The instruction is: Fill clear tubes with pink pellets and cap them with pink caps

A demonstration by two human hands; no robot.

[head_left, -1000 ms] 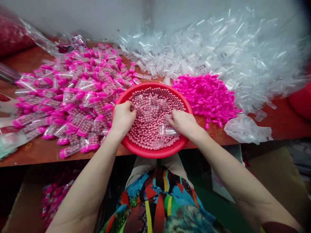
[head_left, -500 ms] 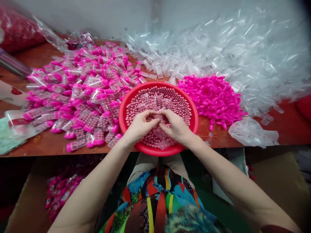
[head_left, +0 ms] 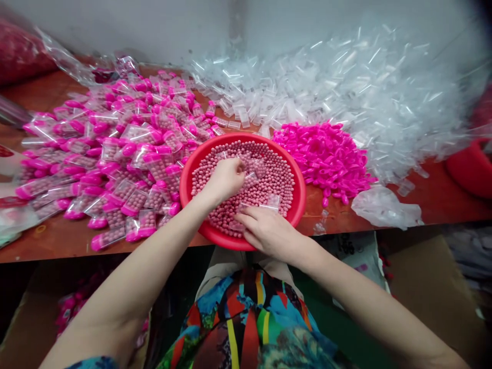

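Head view: left hand (head_left: 225,179) fingers (head_left: 239,165) touch pink beads (head_left: 277,177).

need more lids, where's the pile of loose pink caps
In the head view, the loose pink caps lie right of the red basin, before the clear tube heap.

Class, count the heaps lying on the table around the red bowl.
3: filled tubes left of the bowl, pink caps right, clear empty tubes behind.

Reddish-brown wood table (head_left: 57,238) vs plain grey wall (head_left: 161,25); dark floor w/ cardboard box (head_left: 430,287) below.
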